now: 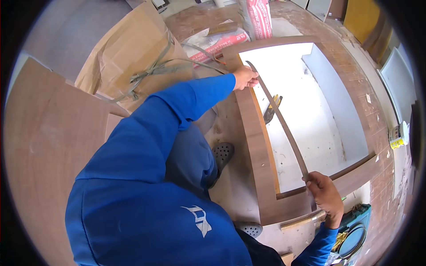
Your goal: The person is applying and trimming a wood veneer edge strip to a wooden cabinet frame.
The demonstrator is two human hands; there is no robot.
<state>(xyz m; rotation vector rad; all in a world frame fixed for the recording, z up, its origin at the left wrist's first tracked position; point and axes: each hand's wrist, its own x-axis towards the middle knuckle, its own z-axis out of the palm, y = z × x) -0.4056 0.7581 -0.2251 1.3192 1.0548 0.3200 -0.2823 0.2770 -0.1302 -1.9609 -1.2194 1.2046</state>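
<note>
A long, thin brown edging strip [284, 122] stretches in a slight bow between my hands, over a cabinet box. My left hand [245, 78] pinches it near its far end, beside the box's left rim. My right hand [325, 193] grips it over the near right corner, and a short tail hangs below the fingers. The cabinet box [257, 153] lies with its opening up, showing a brown wood-look rim and a white inside. In it, under the strip, rests a yellow-and-black hand tool [270, 111], partly covered, its kind unclear.
Loose greyish strips [153, 71] lie tangled on a cardboard-wrapped package [120, 57] at left. Red-and-white bags [257, 20] stand behind the box. A white tub [399, 135] is at right, a teal tool case [357, 217] near my right forearm. Brown panels [44, 146] fill the left.
</note>
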